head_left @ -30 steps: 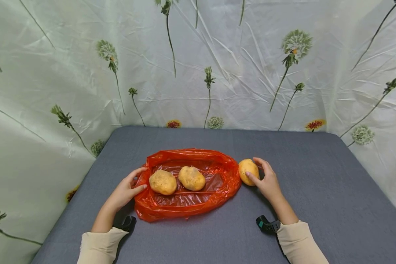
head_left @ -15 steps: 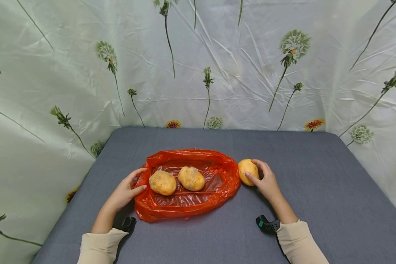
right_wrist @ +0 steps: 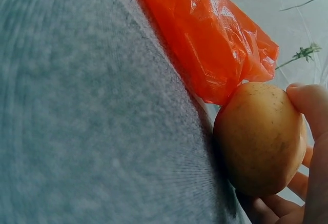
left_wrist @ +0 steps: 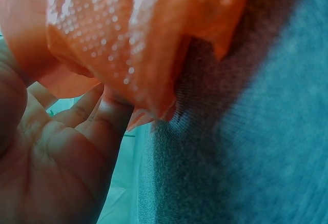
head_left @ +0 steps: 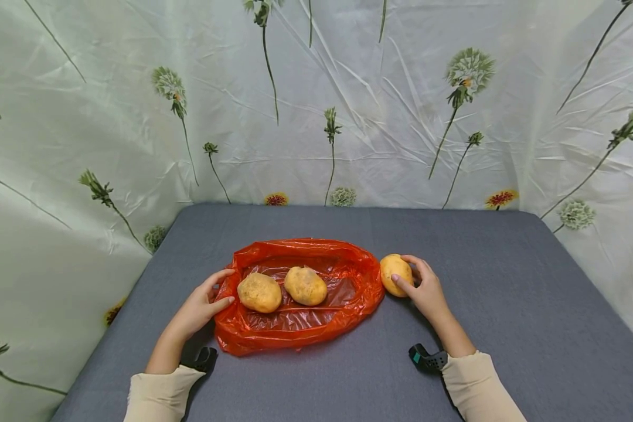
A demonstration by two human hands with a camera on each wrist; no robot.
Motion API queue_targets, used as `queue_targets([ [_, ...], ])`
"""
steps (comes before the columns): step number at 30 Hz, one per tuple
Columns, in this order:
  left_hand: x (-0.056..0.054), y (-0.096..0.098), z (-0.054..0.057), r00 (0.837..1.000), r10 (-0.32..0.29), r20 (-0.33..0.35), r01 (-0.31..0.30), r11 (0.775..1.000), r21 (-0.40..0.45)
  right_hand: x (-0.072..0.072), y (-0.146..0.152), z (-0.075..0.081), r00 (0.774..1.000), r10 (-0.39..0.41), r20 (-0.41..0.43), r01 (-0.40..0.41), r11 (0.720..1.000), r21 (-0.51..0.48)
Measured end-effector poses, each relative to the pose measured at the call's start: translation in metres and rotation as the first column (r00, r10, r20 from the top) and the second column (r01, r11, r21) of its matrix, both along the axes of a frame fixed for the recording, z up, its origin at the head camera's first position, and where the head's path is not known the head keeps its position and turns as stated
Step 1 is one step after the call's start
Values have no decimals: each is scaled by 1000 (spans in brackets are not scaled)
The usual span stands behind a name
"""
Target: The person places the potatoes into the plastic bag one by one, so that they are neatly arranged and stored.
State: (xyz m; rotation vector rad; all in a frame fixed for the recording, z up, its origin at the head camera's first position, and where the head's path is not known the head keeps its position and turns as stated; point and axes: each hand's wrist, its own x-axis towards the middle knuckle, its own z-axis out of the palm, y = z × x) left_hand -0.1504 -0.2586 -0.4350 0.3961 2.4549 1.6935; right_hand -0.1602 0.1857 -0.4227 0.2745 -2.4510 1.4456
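Observation:
A red plastic bag (head_left: 300,339) lies on the table with its mouth spread wide. Two potatoes sit inside it, a left potato (head_left: 259,292) and a right potato (head_left: 306,286). My left hand (head_left: 197,305) holds the bag's left end; in the left wrist view its fingers (left_wrist: 84,106) pass behind the plastic. Just outside the bag's right end, my right hand (head_left: 427,290) grips a third potato (head_left: 395,275) between thumb and fingers. In the right wrist view this potato (right_wrist: 261,139) rests on the table against the bag (right_wrist: 205,39).
The grey cloth-covered table (head_left: 327,387) spreads around the bag on all sides. A pale curtain (head_left: 306,146) printed with dandelions hangs behind its far edge and along the left. Black wrist straps (head_left: 427,358) sit below both hands.
Almost nothing differs. The whole head view has shifted very slightly, while both hands, the bag and the potatoes keep their places.

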Motion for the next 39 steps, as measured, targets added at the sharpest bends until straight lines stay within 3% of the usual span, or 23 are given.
queue_targets([
  [39,0,0,0,1000,5,18,-5,1000,13,0,-1,2,987,-30,-158,12,994,-109],
])
